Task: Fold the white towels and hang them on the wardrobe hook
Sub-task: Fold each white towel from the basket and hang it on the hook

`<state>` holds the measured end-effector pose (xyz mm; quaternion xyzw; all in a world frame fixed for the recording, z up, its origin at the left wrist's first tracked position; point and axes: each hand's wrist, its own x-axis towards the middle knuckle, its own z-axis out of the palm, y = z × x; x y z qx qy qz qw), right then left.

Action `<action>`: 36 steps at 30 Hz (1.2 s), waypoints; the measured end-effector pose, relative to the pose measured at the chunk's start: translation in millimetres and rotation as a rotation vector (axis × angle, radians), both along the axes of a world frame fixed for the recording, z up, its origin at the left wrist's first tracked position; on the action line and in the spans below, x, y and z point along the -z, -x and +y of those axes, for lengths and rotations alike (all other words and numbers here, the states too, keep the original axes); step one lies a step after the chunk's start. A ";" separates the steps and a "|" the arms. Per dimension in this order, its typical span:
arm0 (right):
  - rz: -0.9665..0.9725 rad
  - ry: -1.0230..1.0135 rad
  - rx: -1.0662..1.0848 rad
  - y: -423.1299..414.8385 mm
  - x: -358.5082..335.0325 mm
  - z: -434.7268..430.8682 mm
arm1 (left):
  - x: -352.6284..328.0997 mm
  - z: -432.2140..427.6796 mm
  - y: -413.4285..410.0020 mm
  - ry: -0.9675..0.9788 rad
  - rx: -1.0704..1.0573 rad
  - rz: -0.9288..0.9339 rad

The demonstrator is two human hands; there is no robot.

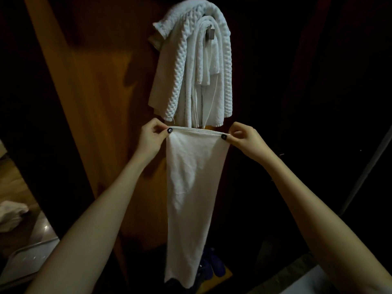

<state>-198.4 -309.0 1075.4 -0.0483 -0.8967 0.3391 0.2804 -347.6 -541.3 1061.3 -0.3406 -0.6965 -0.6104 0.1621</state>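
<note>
A plain white towel [193, 187] hangs long and narrow in front of me, folded lengthwise, its top edge stretched level. My left hand [153, 139] pinches its top left corner and my right hand [244, 137] pinches its top right corner. Just above my hands, several folded white towels [191, 66], some with a waffle texture, are draped over the metal wardrobe hook [210, 33], of which only the tip shows. The hook is fixed to the wooden wardrobe panel [101, 85].
Another crumpled white cloth [11, 215] lies at the far left on a wooden surface. Dark blue shoes [212, 266] sit on the wardrobe floor behind the towel's lower end. The wardrobe interior to the right is dark. A pale surface [311, 283] shows at bottom right.
</note>
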 end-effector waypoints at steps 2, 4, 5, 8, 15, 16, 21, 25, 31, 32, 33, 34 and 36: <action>-0.009 0.094 -0.006 5.5 -2.8 -0.7 | 1.6 -3.0 3.3 0.042 -0.018 0.008; 0.003 0.093 0.008 11.5 -5.1 -2.1 | 3.0 -5.0 7.6 0.087 -0.037 0.021; 0.013 0.073 0.016 14.6 -5.2 -2.9 | 4.0 -5.4 10.0 0.110 -0.057 0.033; 0.052 -0.071 0.073 23.1 -2.3 -7.3 | 7.3 -3.7 14.2 0.163 -0.110 0.078; 0.050 -0.099 0.017 41.9 18.5 3.3 | 19.9 5.0 10.3 0.367 0.006 0.098; 0.042 -0.103 0.008 45.1 19.4 5.3 | 21.7 8.1 11.2 0.390 -0.014 0.074; -0.049 -0.119 -0.056 69.2 13.7 20.7 | 26.7 27.6 14.3 0.446 -0.081 0.059; -0.095 -0.029 -0.129 78.0 9.2 33.4 | 35.2 43.5 10.9 0.407 -0.252 0.103; -0.341 0.307 -0.512 75.2 10.9 45.9 | 35.1 67.9 -3.8 0.245 -0.216 0.071; -0.359 0.304 -0.558 74.6 11.4 45.6 | 34.4 72.1 -7.0 0.203 -0.170 0.046; -0.338 0.271 -0.574 74.4 11.2 44.4 | 33.6 76.1 -9.5 0.164 -0.139 0.032; -0.289 0.234 -0.573 75.1 10.5 43.2 | 32.8 79.8 -11.3 0.121 -0.121 0.019; -0.197 0.176 -0.528 78.1 8.8 39.2 | 30.7 85.5 -14.0 0.028 -0.103 -0.026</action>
